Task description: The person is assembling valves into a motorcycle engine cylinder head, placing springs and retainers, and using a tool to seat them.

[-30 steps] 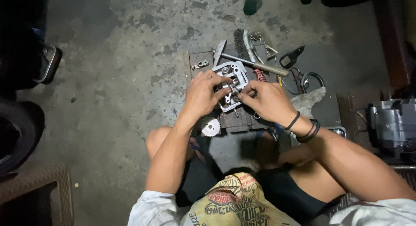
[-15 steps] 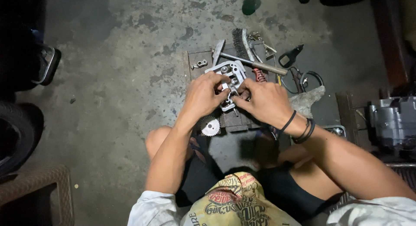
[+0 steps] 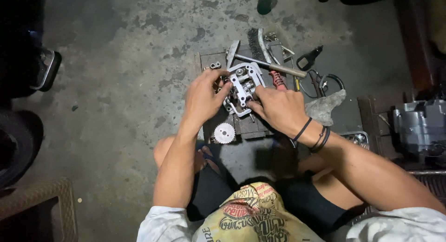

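Note:
A grey metal engine cylinder head (image 3: 243, 81) rests on a dark wooden board (image 3: 253, 126) on the concrete floor. My left hand (image 3: 203, 99) grips its left side, fingers curled against the casting. My right hand (image 3: 278, 108), with dark bands at the wrist, holds its lower right edge, fingertips pressed into the part. A toothed sprocket (image 3: 225, 133) lies on the board just below my left hand.
A hammer (image 3: 265, 63), a wire brush (image 3: 254, 42), red-handled pliers (image 3: 278, 79), small metal bits (image 3: 215, 65) and a crumpled rag (image 3: 325, 107) lie around the board. An engine block (image 3: 420, 126) stands at right. A tyre (image 3: 18, 149) sits at left.
Both hands have shifted slightly on the cylinder head, my right hand sliding lower on it. The part stays on the board.

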